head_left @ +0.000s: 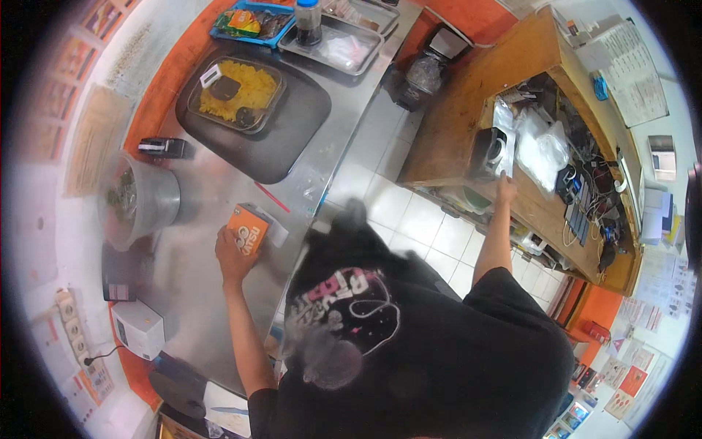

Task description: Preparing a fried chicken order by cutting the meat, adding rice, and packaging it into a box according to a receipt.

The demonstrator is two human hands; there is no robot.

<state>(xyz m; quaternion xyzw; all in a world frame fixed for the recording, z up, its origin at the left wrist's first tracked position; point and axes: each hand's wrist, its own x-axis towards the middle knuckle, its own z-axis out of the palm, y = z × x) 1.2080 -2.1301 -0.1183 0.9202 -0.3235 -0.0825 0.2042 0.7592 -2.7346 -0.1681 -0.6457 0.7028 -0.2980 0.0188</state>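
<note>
"Where's the orange box [247, 228]?"
"At the steel table [194, 252] on the left, gripped by the left hand [235, 252]."
"And the right hand [505, 189]?"
"Well apart from the left one, near a black-and-white object [496, 152] at the wooden desk [457, 139] on the right; I can't tell whether its fingers hold anything."

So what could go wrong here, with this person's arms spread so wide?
With the left hand on the orange box and the right hand out at the wooden desk, attention may be split, so the box could get nudged.
The right hand is beside a black-and-white device; a careless knock might shift or topple it.
Moving the box carelessly could sweep aside the thin red strip near it.
</note>
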